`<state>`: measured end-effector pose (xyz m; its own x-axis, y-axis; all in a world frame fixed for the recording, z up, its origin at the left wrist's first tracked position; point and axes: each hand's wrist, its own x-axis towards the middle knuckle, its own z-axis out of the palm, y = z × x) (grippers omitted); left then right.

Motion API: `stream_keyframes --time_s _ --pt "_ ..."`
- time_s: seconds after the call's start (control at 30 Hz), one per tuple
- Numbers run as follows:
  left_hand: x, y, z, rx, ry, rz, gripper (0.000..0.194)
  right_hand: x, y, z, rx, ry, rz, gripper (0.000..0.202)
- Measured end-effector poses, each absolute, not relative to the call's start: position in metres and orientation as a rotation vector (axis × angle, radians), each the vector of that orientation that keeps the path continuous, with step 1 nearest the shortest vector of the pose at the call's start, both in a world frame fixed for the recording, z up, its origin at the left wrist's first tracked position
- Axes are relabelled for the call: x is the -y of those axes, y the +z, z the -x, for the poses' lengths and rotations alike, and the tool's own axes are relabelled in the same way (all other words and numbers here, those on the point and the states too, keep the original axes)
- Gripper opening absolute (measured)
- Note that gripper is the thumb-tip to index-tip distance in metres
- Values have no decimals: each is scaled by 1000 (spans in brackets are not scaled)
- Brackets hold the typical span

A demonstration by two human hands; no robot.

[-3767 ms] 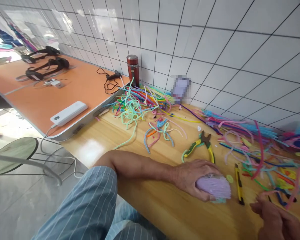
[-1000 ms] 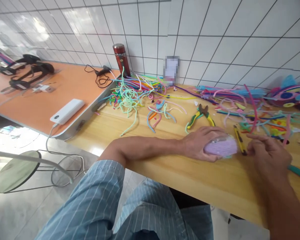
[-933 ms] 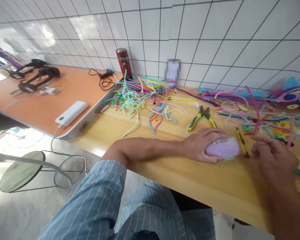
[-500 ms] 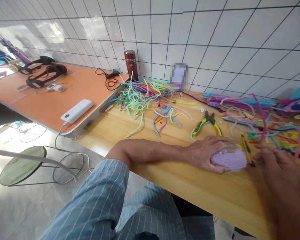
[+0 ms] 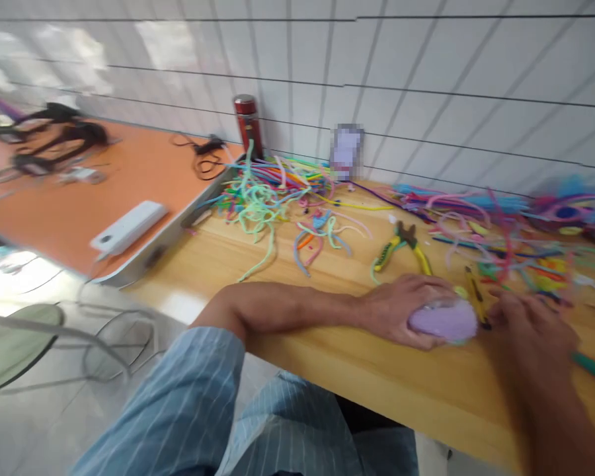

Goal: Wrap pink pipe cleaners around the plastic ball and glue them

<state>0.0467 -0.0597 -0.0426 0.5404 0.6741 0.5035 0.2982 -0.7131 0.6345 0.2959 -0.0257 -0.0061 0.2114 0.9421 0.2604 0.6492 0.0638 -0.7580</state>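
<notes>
My left hand [image 5: 404, 311] is wrapped round a lilac fuzzy bundle [image 5: 443, 320], resting low over the wooden table [image 5: 297, 363]. Fingers cover its back side, and a pale green-yellow bit shows at its edge. To its right, my right hand [image 5: 535, 327] is closed with the fingers curled. What it holds, if anything, is hidden; a pink pipe cleaner [image 5: 508, 231] rises just beyond the fingertips, and I cannot tell whether they grip it. Between both hands lies a yellow and black utility knife [image 5: 477, 301]. Yellow-green pliers [image 5: 404, 244] lie spread beyond my left hand.
Tangled pipe cleaners [image 5: 260, 205] lie at the back left, and more pipe cleaners [image 5: 456, 201] run along the wall. A red thermos [image 5: 248, 125] and a blurred-out phone [image 5: 347, 152] stand there. An orange table [image 5: 143, 165] at left bears a white power bank [image 5: 131, 225].
The view has swung right, so most things sit further left in the picture. My left hand keeps the lilac bundle; my right hand stays closed close to the knife.
</notes>
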Motion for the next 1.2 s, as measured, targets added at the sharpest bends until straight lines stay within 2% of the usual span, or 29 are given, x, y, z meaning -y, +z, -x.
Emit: stream_keyframes --time_s 0.17,0.23,0.33,0.5,1.2 --pt "63 -41 -42 -692 1291 -2118 76 24 -12 -302 1534 463 1633 43" --pt "63 -40 -40 -745 1285 -2000 72 22 -18 -305 1523 465 1630 45" --pt "64 -34 -37 -863 1198 -1837 66 20 -27 -308 1500 557 1523 41" --pt "65 -27 -35 -924 1138 -1735 68 19 -34 -312 1529 586 1456 31" --pt "66 -34 -33 -896 1091 -1889 69 25 -24 -308 1472 637 1378 18"
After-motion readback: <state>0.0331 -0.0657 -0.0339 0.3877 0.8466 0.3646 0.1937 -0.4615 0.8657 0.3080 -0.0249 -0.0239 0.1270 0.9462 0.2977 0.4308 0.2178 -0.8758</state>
